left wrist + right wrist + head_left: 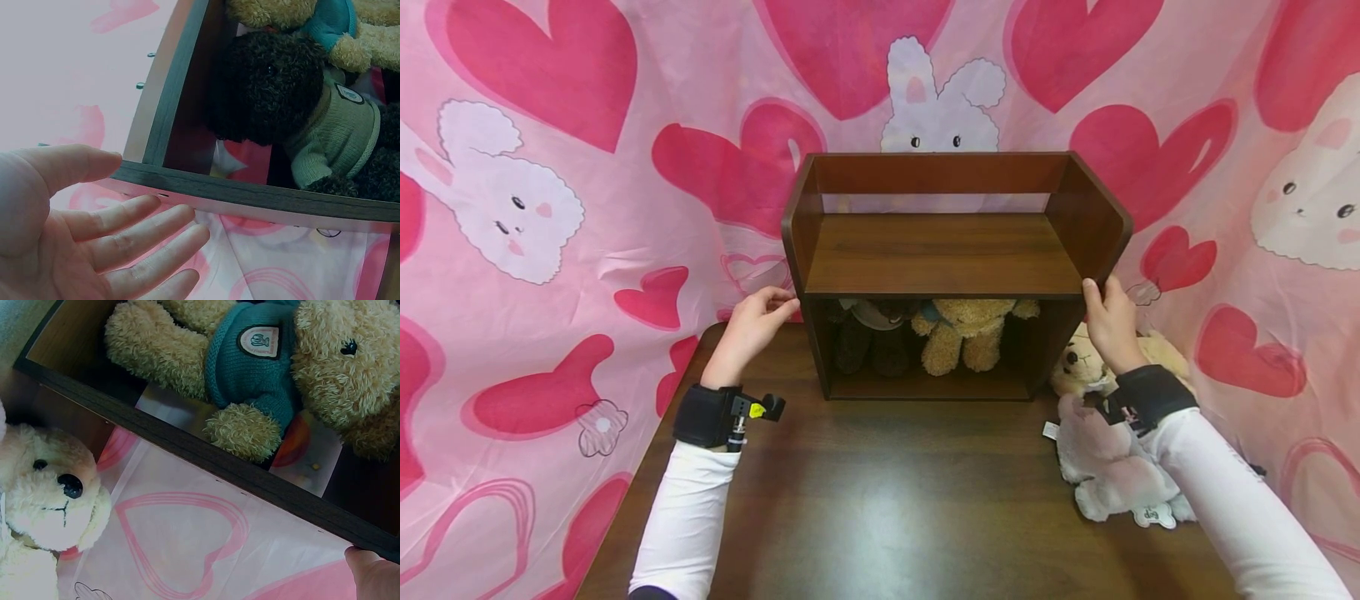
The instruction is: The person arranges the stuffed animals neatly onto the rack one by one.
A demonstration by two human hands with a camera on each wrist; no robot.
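A brown wooden shelf (943, 254) stands on the table, with an upper deck and a lower compartment. Inside it sit a dark curly teddy bear (269, 87) in a light knit sweater and a tan teddy bear (169, 356) in a teal sweater. Beside the shelf's left side is my left hand (756, 329), its fingers extended along the outer panel and the thumb tip by the front edge. At the opposite side my right hand (1112, 321) grips the panel edge, thumb at the front; most of its fingers are hidden in the right wrist view.
Right of the shelf, a cream plush dog (1078, 358) lies partly behind my right wrist. A pink-and-grey plush toy (1108, 462) with tags lies in front of it, under my forearm. A pink curtain (700, 75) printed with hearts and rabbits surrounds the brown table (880, 492).
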